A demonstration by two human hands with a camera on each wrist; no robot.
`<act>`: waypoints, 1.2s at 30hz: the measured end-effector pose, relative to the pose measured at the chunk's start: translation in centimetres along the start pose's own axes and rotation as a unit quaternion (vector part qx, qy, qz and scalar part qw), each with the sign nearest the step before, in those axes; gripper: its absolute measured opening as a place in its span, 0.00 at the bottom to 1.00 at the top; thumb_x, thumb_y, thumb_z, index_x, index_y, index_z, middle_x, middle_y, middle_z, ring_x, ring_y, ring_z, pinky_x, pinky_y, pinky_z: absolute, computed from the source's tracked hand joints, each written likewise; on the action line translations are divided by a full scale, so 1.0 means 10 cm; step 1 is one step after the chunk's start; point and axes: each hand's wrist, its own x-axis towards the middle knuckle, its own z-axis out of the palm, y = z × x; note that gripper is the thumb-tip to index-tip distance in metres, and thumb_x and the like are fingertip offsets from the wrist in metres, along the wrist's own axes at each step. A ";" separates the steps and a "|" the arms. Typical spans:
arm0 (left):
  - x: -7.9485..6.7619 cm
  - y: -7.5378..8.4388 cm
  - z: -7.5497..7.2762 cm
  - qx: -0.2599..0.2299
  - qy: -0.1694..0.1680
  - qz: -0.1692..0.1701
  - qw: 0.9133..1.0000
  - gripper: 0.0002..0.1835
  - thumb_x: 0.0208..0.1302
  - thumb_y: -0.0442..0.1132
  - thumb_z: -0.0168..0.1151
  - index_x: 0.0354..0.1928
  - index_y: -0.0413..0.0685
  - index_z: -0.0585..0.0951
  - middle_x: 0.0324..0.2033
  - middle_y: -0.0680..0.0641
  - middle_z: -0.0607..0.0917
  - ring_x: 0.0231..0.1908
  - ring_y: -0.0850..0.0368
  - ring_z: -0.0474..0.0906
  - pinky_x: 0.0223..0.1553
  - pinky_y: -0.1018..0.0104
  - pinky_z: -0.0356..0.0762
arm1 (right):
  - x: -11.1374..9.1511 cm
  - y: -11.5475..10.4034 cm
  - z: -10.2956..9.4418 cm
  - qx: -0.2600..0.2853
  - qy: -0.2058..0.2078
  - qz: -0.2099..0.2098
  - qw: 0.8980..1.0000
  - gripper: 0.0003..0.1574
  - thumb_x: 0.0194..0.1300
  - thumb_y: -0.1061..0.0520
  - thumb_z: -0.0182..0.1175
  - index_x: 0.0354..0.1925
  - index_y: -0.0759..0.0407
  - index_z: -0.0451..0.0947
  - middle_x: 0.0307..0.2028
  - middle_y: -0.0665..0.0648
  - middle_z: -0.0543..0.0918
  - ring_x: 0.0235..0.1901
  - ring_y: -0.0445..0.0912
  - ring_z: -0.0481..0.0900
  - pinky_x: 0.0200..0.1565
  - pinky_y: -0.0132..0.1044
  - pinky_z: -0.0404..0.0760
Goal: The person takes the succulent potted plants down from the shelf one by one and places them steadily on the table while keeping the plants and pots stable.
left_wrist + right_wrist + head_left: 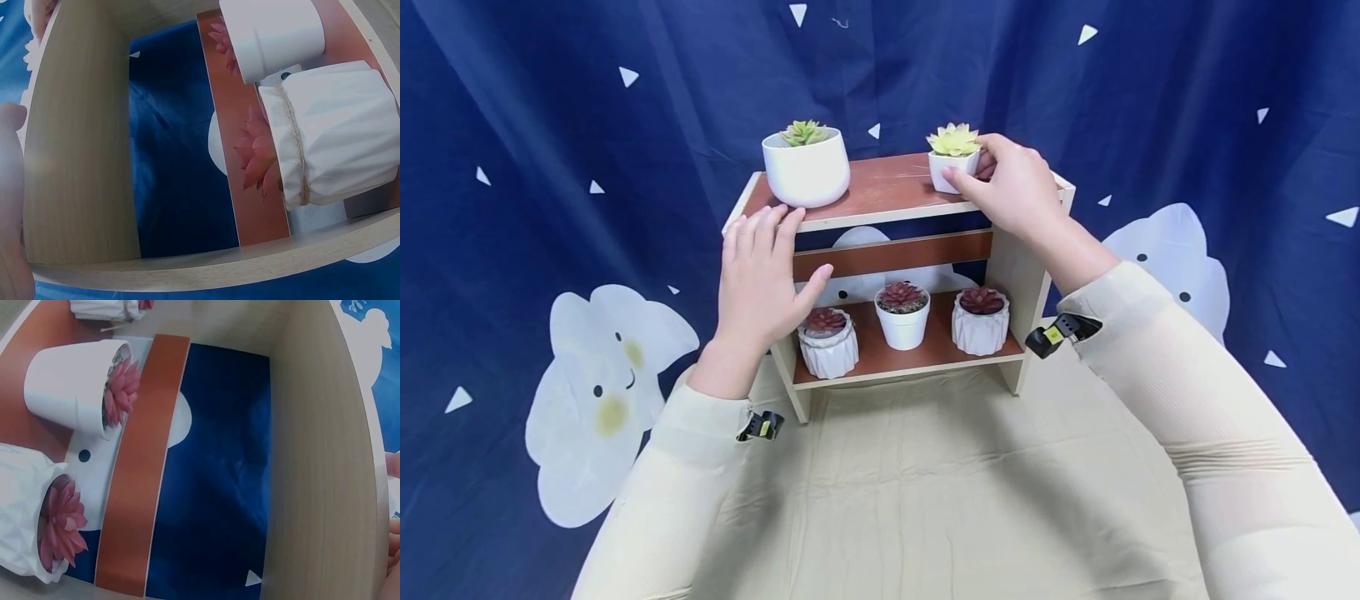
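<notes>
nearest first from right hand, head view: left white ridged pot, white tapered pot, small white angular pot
1. Small white angular pot, held by right hand
2. White tapered pot, lower shelf, middle
3. Left white ridged pot, lower shelf

Finding no readable text, brand or number in any view. Logging a yellow label (1054, 335) on a black wristband (1038, 343), right of centre in head view, and a second yellow label (765, 427) lower left of centre: too small to read. Seeing a blue marking (395, 515) on the white pot (394, 492), right edge of right wrist view; cropped, undecipherable.
</notes>
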 end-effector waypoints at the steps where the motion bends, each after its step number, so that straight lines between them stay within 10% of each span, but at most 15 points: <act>1: 0.00 0.00 0.00 0.001 -0.001 0.000 1.000 0.43 0.66 0.68 0.45 0.74 0.47 0.62 0.70 0.40 0.66 0.70 0.42 0.58 0.74 0.49 0.42 | -0.01 0.00 -0.01 0.000 0.000 0.000 1.000 0.50 0.65 0.28 0.55 0.72 0.57 0.65 0.51 0.60 0.82 0.49 0.51 0.76 0.53 0.46 0.74; 36: 0.00 0.01 0.00 0.011 -0.007 -0.005 1.000 0.44 0.65 0.68 0.43 0.74 0.47 0.62 0.70 0.40 0.65 0.70 0.43 0.57 0.74 0.49 0.43 | -0.25 0.09 -0.16 0.019 0.017 -0.017 1.000 0.48 0.66 0.32 0.58 0.70 0.61 0.67 0.49 0.62 0.82 0.49 0.53 0.78 0.48 0.45 0.73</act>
